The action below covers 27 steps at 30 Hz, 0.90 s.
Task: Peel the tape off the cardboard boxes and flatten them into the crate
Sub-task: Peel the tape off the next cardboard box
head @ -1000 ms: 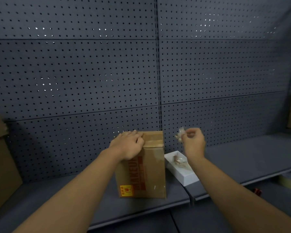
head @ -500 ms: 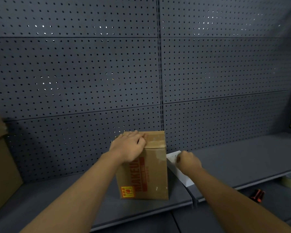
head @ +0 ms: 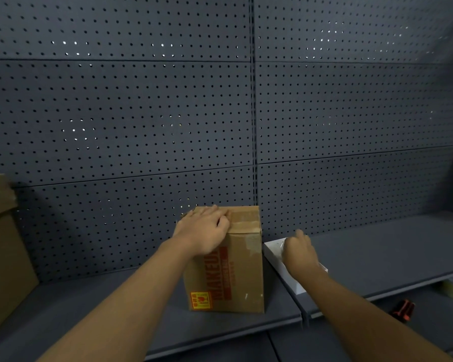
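A cardboard box [head: 228,267] with red lettering stands upright on the dark shelf [head: 89,304], against the pegboard wall [head: 141,113]. Brown tape [head: 243,220] runs over its top and down the front. The left hand [head: 203,229] rests flat on the box top, fingers relaxed. The right hand [head: 298,253] reaches into a white tray [head: 277,259] just beside the box; whether it pinches anything, I cannot tell. Another cardboard box [head: 3,244] stands at far left.
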Available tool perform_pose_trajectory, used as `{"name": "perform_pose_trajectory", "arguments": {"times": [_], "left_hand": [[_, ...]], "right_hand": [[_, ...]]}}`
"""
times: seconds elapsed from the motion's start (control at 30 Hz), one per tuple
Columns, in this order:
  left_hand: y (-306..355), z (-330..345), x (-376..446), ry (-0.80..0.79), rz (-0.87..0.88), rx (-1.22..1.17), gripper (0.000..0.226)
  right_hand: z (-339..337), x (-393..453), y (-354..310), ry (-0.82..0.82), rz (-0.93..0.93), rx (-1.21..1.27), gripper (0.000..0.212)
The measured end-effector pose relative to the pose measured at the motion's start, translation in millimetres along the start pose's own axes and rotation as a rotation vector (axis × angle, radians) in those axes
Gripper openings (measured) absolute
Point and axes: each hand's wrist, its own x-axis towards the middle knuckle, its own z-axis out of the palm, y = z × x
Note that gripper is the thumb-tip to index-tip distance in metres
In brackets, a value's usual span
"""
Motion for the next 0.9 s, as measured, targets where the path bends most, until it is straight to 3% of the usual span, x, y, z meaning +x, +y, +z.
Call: {"name": "perform_pose_trajectory", "arguments": {"times": [0.1, 0.23, 0.43, 0.57, 0.7, 0.8, 0.9], "left_hand": [[-1, 0, 1, 0.002, -0.004, -0.004, 0.059], [-1, 0, 0, -0.001, -0.002, -0.007, 0.059], [-1, 1, -1, 0.001, -0.005, -0.007, 0.059], [-1, 0, 0, -0.001, -0.005, -0.014, 0.059], [-1, -1, 0, -0.006, -0.001, -0.015, 0.058], [-1, 0, 0, 0.011, -0.005, -0.005, 0.058], [2, -1, 0, 0.014, -0.029, -0.003, 0.057]], "right_hand": [[1, 2, 1, -0.047, -0.009, 0.08, 0.036], [-4, 1, 3, -0.057, -0.025, 0.195, 0.007], [-10, 3, -6, 0.173, -0.101, 0.153, 0.034], [-41, 2, -29, 0.247, -0.091, 0.562, 0.047], [-90, -2, -61, 0.253, -0.179, 0.841, 0.021], [-119, -5, -79, 0.335, -0.277, 0.812, 0.017], [-143, -3, -93, 0.137, -0.419, 0.602, 0.02]]}}
